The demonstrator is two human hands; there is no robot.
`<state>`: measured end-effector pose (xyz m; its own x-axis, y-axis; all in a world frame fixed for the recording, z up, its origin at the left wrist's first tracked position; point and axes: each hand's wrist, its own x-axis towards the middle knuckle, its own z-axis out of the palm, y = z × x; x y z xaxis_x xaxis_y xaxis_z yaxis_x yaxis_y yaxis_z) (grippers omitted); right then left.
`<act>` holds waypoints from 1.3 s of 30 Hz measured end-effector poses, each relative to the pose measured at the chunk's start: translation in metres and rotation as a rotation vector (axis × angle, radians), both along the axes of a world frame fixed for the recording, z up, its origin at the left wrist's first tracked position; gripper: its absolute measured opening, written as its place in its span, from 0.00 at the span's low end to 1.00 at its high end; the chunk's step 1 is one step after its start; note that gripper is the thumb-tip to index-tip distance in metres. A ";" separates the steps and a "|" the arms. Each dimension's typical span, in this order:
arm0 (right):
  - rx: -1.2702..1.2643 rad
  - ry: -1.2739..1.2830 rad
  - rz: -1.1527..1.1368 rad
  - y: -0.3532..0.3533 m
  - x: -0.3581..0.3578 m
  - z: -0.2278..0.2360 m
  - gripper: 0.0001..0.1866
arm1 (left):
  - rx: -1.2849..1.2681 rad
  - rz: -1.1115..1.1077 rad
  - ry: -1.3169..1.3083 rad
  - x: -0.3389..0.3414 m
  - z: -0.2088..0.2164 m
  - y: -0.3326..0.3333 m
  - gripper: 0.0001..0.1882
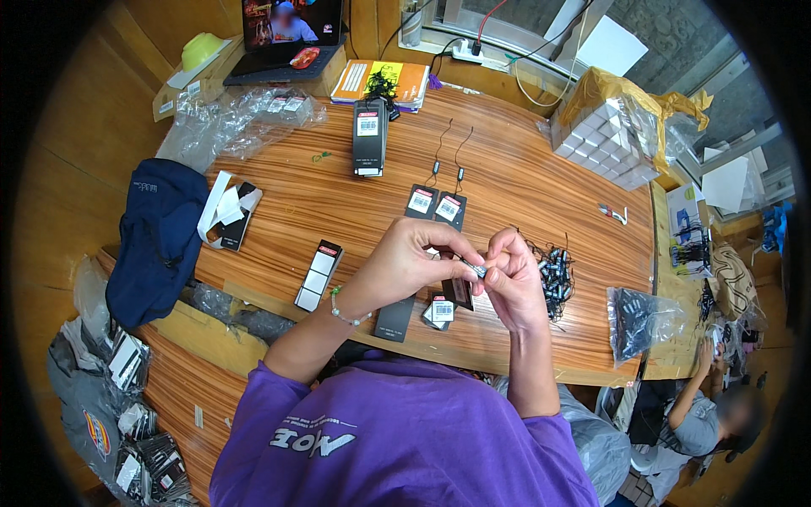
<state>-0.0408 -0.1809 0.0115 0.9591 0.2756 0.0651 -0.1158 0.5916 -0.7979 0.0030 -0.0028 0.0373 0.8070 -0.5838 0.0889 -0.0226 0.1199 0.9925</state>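
Note:
Above the near middle of the wooden table, my left hand [420,255] and my right hand [515,283] meet fingertip to fingertip. Both pinch a small dark tag string lock [476,269] with a pale mark on it. Just under the fingers hangs a black hang tag [458,294], partly hidden by them. Two black hang tags with white stickers, the left one [421,199] and the right one [450,208], lie beyond my hands with their strings stretched away. Close below my left hand are a small stickered tag stack [439,311] and a long black card [395,318].
A tangled pile of black tag strings [555,279] lies right of my hands. Farther off stand a stack of black tags [369,139] and wrapped white boxes [604,135]. A navy pouch [156,241] rests left. Another person [705,414] works at lower right.

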 end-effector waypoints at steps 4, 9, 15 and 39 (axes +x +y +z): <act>-0.030 -0.031 -0.049 0.004 0.000 -0.007 0.10 | 0.007 0.005 -0.031 0.000 -0.002 -0.001 0.08; -0.407 -0.115 -0.078 0.015 0.005 -0.003 0.10 | 0.143 0.231 -0.373 0.013 0.000 -0.004 0.07; -0.008 0.105 -0.231 0.019 0.030 -0.013 0.13 | 0.273 0.471 -0.583 0.021 -0.027 -0.004 0.26; -0.102 0.100 -0.317 -0.008 0.202 -0.034 0.10 | 0.299 0.267 -0.040 0.096 -0.122 0.010 0.16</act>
